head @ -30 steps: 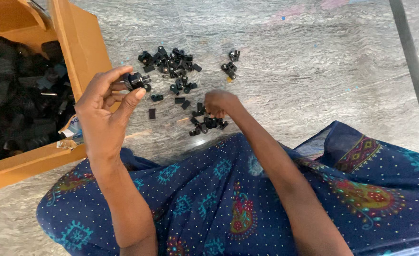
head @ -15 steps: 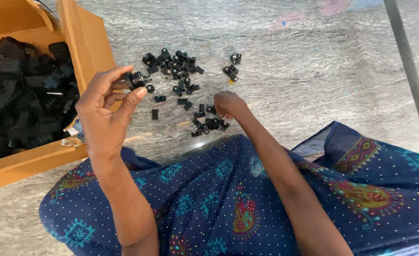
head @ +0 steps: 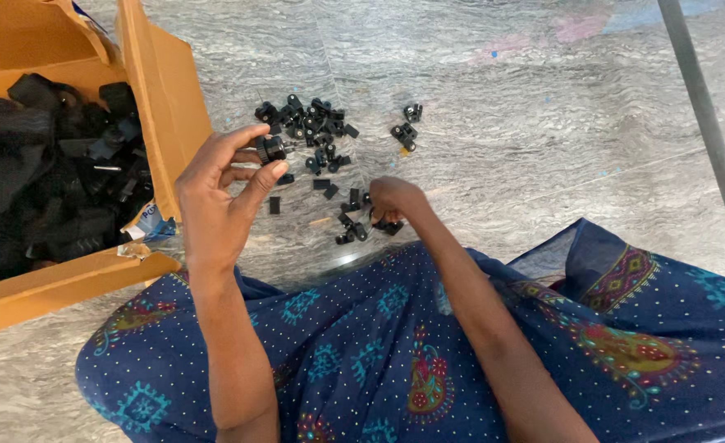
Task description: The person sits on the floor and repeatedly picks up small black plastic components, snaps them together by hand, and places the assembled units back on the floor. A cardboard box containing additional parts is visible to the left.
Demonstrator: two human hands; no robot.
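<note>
Pinched in the left hand (head: 214, 193), a small black part (head: 270, 149) sits raised left of the scattered black pieces (head: 317, 131); right hand (head: 395, 199) rests curled over the near ones, its grip hidden. Far left, a cardboard box (head: 161, 98) holds dark parts (head: 50, 189), cut off by the frame.

Bare grey stone floor (head: 543, 123) is lying open across the upper right of the frame, giving a hand wide passage there. A slanting metal pole (head: 707, 123) is closing off the far right edge. At the upper centre, a scatter of small black parts (head: 317, 131) is cluttering the floor, with a smaller cluster (head: 406, 133) just beside it. The cardboard box (head: 161, 107) wall is blocking the left, and blue patterned cloth (head: 379, 361) is covering the lower frame.
</note>
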